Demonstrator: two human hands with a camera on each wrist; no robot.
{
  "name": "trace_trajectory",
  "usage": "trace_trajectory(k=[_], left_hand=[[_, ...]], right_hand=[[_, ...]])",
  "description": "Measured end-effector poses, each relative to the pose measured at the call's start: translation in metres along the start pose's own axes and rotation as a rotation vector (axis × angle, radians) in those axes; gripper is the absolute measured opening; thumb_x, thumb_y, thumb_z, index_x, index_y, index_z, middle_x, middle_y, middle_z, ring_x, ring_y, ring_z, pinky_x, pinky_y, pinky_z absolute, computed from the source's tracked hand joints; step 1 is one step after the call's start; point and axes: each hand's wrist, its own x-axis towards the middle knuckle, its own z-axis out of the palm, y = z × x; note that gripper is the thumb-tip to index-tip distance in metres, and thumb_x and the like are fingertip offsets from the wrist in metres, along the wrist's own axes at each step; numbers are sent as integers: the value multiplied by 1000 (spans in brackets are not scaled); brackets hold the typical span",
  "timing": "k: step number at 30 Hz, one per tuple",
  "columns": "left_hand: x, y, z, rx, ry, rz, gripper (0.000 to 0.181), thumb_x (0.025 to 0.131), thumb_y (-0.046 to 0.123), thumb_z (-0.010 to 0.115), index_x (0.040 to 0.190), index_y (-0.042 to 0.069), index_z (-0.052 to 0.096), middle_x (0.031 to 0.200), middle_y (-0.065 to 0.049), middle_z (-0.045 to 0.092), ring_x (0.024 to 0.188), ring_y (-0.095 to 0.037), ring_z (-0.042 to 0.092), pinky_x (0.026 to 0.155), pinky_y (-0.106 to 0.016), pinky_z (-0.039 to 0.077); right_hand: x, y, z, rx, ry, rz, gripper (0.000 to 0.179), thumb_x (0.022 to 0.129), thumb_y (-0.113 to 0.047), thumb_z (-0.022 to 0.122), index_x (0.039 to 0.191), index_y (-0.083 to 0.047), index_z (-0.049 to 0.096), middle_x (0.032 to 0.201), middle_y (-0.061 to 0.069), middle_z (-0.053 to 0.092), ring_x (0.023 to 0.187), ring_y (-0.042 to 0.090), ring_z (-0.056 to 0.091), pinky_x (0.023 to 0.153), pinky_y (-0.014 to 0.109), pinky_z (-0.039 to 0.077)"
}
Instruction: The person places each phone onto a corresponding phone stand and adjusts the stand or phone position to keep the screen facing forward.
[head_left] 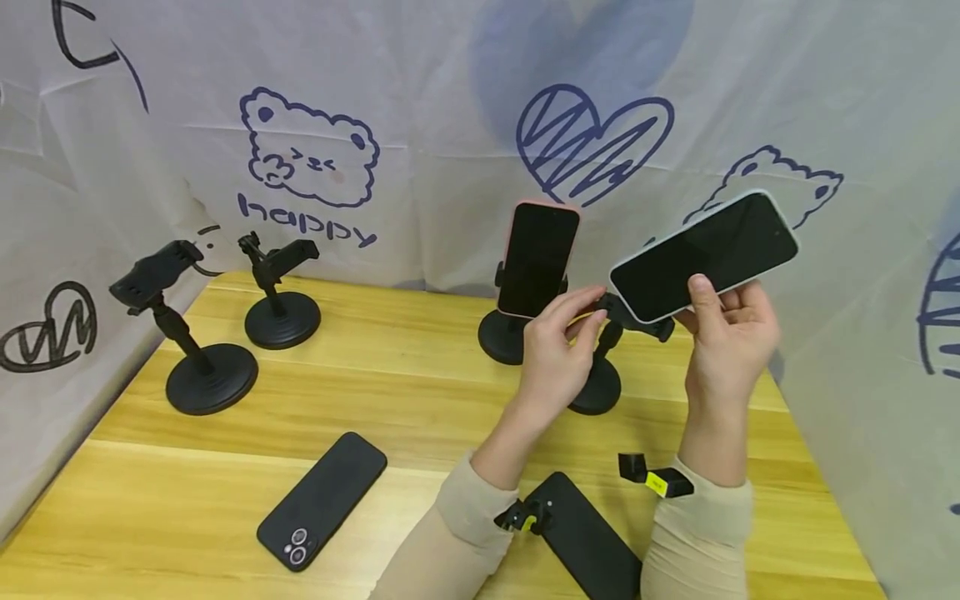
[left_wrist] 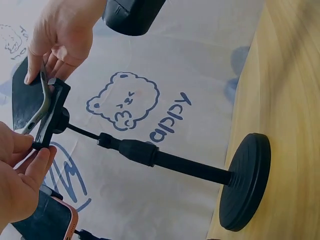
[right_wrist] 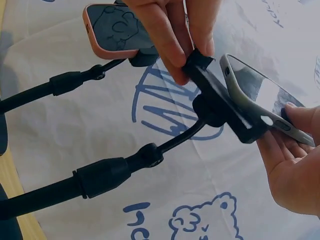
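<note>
My right hand (head_left: 731,337) holds a smartphone (head_left: 705,254) in a pale case, thumb on its dark screen and fingers behind. The phone is tilted, its lower left end by the clamp of a black phone stand (head_left: 596,387). With thumb and fingertips, my left hand (head_left: 558,350) pinches one end of that clamp (right_wrist: 200,62). In the right wrist view, the phone's edge lies against or very near the clamp (right_wrist: 225,107); contact is hard to tell. Just left, a pink-cased phone (head_left: 538,258) sits upright in another stand (head_left: 501,337).
Two black stands (head_left: 212,379) (head_left: 282,321) with no phones stand at the table's left. A black phone (head_left: 322,500) lies face down at front left. Another dark phone (head_left: 588,542) lies between my forearms. A white cloth (head_left: 435,167) with drawings hangs behind the wooden table (head_left: 405,392).
</note>
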Motion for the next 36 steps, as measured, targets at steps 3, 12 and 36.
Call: trace_trajectory(k=[3,12,36], left_hand=[[0,-1,0,-2,8,-2,29,98,-4,67,126,-9,68,125,-24,67,113,-29,71,97,-23,55],[0,-1,-1,-15,13,-26,30,96,-6,70,125,-10,69,124,-24,68,108,-27,73,94,-23,56],[1,-5,-6,53,-7,36,27,93,-4,75,119,-9,72,114,-24,72,98,-29,76,89,-22,58]], right_hand=[[2,1,-3,-42,-15,41,21,88,2,80,107,7,71,96,19,75,76,22,74,65,29,63],[6,6,-9,-18,-62,140,33,91,3,76,123,6,67,113,18,73,86,20,72,73,28,63],[7,10,-17,-92,-216,-29,29,85,20,72,109,4,68,99,14,76,82,17,73,75,21,61]])
